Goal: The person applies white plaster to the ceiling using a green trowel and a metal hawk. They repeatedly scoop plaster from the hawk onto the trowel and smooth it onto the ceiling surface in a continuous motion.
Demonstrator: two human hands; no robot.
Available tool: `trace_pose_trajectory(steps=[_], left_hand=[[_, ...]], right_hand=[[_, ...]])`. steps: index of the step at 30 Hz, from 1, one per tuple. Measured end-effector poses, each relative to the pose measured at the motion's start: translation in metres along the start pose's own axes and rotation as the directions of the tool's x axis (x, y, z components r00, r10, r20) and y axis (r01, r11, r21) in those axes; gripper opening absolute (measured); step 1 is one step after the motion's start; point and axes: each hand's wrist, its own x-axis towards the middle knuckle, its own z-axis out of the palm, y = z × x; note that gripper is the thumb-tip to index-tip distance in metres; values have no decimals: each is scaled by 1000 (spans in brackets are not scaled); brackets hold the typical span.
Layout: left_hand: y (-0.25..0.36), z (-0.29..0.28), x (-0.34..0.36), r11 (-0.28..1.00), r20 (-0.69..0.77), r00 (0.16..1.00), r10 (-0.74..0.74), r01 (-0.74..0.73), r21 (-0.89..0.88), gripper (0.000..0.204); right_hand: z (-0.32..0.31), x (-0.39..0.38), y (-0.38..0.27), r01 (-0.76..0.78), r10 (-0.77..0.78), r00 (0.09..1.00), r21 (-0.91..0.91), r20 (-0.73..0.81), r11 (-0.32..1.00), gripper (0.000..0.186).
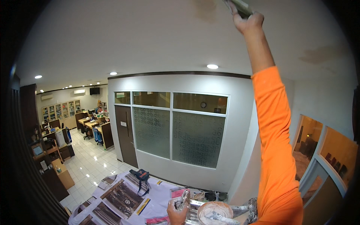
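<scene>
My right arm, in an orange sleeve, reaches straight up to the ceiling. My right hand (248, 21) is closed around a flat, pale greenish hand tool (243, 8) held near the ceiling surface; its exact kind is unclear. A brownish patch (205, 10) on the ceiling is just left of the tool. Low in the view, my left hand (177, 213) is wrapped round the splattered end of a metal ladder (183, 199). Beside that hand, a round bowl (214, 210) with white paste inside rests on the ladder's top. A whitish tool, partly cut off, lies in the bowl.
Below, a printed sheet (153, 202) covers a surface, with a dark strapped bag (140, 175) on it. A white wall with frosted windows (197, 138) and a brown door (126, 135) stands ahead. Desks (93, 123) are far left; a second brownish ceiling patch (320, 54) is at right.
</scene>
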Motion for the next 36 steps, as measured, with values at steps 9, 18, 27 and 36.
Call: trace_pose_trajectory(steps=[9, 18, 27, 36], left_hand=[[-13, 4, 1, 989, -84, 985, 149, -148, 25, 26], [-45, 22, -3, 997, -121, 991, 61, -65, -30, 26], [-8, 2, -4, 993, -58, 995, -86, 82, -81, 29], [-3, 4, -8, 987, -22, 997, -74, 70, -145, 32]], right_hand=[[-36, -86, 78, 74, -130, 959, -219, -250, 973, 47], [-47, -33, 123, 40, -73, 985, -203, -157, 978, 52], [41, -54, 133, 10, -98, 974, -390, -205, 921, 56], [147, -63, 137, 352, -356, 926, -622, 123, 700, 27]])
